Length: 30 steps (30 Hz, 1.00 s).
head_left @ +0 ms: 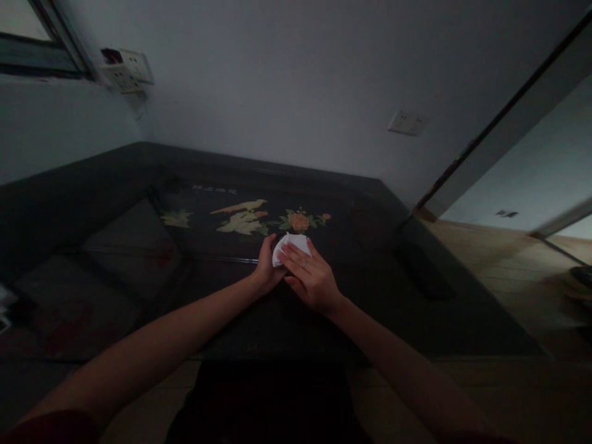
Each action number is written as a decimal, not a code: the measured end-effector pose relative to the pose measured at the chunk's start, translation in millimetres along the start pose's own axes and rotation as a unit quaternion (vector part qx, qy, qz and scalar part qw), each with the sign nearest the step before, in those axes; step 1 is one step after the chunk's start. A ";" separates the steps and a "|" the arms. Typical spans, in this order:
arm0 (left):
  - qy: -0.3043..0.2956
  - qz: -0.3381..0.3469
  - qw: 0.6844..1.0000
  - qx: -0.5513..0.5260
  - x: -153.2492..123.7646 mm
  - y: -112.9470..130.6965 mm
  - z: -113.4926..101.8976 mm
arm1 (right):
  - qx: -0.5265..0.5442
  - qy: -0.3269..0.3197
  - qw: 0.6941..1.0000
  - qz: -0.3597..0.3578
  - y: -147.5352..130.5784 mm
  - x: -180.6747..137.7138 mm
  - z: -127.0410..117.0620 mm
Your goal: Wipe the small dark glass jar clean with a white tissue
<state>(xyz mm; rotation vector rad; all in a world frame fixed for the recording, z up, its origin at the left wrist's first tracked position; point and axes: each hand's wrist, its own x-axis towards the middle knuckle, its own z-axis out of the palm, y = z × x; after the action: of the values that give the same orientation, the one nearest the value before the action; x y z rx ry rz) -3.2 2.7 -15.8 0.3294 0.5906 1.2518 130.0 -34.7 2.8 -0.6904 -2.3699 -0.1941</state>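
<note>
A white cloth or tissue, folded into a small pad, is between my two hands near the middle of the view. My right hand lies over it with the fingers pressed on its face; a ring shows on one finger. From the left side, my left hand cups the same white piece, thumb up along its edge. Something dark shows at the top of the left hand, but I cannot make out what it is. Below and behind the hands is a dark, glossy surface with a painted bird and an orange flower.
A dark flat oblong object lies on the right part of the surface. Cushions or panels with red patterns are at left. Wall sockets sit on the pale wall behind. A tiled floor shows at right. The light is dim.
</note>
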 end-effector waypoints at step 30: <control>0.026 -0.003 0.999 0.028 -2.4 1.5 4.2 | 0.001 0.003 0.997 0.073 19.4 1.6 1.7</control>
<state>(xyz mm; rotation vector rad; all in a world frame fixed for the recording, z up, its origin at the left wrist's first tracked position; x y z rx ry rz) -2.4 1.2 -11.0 0.3423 0.6710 1.2424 138.2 -17.0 1.7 -0.8568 -2.3027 -0.1307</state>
